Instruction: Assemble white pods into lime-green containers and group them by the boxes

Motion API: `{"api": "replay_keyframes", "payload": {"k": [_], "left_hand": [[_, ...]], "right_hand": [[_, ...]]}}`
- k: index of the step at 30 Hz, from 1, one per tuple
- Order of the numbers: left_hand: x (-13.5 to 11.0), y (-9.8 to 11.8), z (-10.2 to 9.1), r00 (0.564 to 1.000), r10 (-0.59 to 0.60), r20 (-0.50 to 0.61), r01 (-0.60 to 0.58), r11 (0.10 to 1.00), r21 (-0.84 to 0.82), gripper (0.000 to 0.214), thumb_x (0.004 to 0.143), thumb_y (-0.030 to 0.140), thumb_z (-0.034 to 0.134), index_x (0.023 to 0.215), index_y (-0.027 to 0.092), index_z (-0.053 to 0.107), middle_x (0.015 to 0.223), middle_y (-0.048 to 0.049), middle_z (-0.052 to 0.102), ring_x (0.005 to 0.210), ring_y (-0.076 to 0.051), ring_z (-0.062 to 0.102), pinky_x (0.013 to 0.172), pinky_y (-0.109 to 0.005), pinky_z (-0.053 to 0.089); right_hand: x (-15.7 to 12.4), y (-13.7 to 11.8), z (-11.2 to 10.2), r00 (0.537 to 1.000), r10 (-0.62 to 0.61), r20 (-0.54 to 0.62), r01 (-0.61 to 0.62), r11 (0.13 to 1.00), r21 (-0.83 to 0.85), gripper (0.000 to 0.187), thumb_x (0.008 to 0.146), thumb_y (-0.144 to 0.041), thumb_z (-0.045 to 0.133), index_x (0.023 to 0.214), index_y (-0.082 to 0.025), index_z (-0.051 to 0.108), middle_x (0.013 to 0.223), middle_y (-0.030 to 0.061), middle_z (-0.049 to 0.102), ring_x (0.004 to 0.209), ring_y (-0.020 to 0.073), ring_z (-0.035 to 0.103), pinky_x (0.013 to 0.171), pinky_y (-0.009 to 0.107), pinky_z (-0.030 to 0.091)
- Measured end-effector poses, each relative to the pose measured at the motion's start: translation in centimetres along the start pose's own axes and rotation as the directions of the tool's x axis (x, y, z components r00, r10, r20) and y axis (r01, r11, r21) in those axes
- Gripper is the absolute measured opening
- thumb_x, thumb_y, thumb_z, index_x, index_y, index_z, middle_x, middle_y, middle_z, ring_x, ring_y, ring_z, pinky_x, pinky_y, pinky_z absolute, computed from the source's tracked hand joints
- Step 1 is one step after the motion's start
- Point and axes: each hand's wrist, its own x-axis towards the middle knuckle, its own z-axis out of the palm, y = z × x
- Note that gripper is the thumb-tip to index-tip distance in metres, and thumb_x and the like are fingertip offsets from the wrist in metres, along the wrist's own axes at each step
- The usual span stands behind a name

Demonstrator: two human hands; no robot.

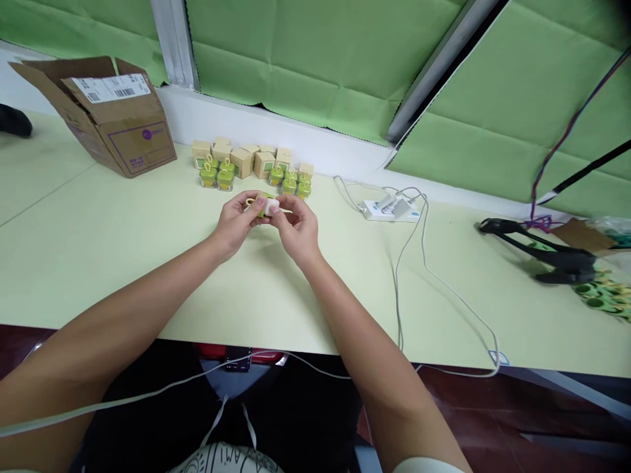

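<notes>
Above the table's middle, my left hand [234, 223] and my right hand [298, 227] come together around a small green-and-white item [271, 205]. Fingers and thumbs of both hands pinch it, hiding part of it, so its exact kind does not show. A pale yellow loop [250, 202] sticks out by my left thumb. Just beyond the hands stand several small clear jars with green lids and loops, in a left group [225, 176] and a right group [289, 183]. Behind them is a row of small tan cardboard boxes [242, 161].
An open cardboard carton [133, 138] stands at the back left. To the right lie a white power strip [389, 209] with plugs and trailing cables [424, 253]. A black stand-like object [566, 259] and green parts [604, 295] sit at the far right. A phone [238, 359] rests below the table edge.
</notes>
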Motion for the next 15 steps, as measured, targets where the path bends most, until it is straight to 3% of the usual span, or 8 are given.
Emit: {"api": "replay_keyframes", "payload": {"k": [15], "left_hand": [[-0.05, 0.15, 0.02, 0.999, 0.011, 0.035, -0.011, 1.0, 0.008, 0.064, 0.065, 0.063, 0.102, 0.098, 0.017, 0.074, 0.093, -0.0031, 0.077, 0.085, -0.014, 0.075, 0.079, -0.029, 0.068]], "right_hand": [[-0.27, -0.04, 0.23, 0.997, -0.071, -0.03, 0.068, 0.993, -0.099, 0.06, 0.087, -0.077, 0.075, 0.118, -0.026, 0.074, 0.122, 0.0093, 0.079, 0.092, 0.0217, 0.08, 0.082, 0.039, 0.071]]}}
